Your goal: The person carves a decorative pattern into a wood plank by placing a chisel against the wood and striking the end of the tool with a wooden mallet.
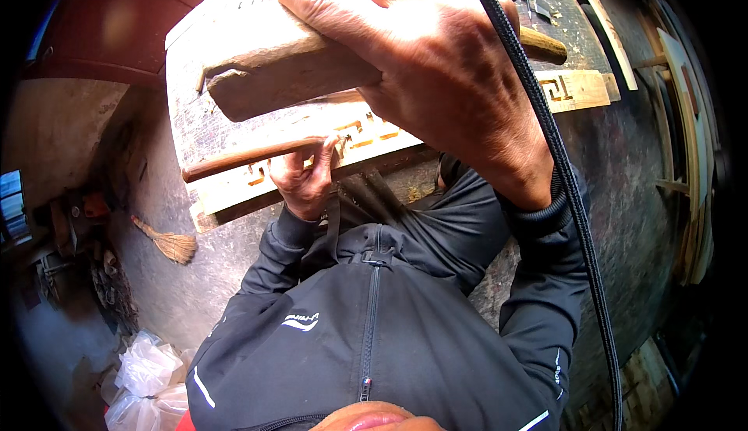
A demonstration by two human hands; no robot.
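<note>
My right hand (460,65) is raised over the bench, gripping a wooden mallet. The mallet's thick, worn block (292,77) juts out to the left, and a yellowish handle end (543,45) shows past the hand on the right. Lower down, my left hand (305,182) pinches a chisel with a long brown wooden handle (253,157). The chisel slants low across a pale wooden board (580,91) with an angular meander pattern cut into it. Its cutting end is hidden by the fingers. The board lies along the bench's near edge, partly covered by the hands and mallet.
The worn workbench (191,131) holds dark tools (538,12) at the far right. A black braided cord (557,135) hangs across the view. Nearby are a straw broom (167,242), plastic bags (148,372), a red cabinet (109,26) and boards (689,151) leaning at right.
</note>
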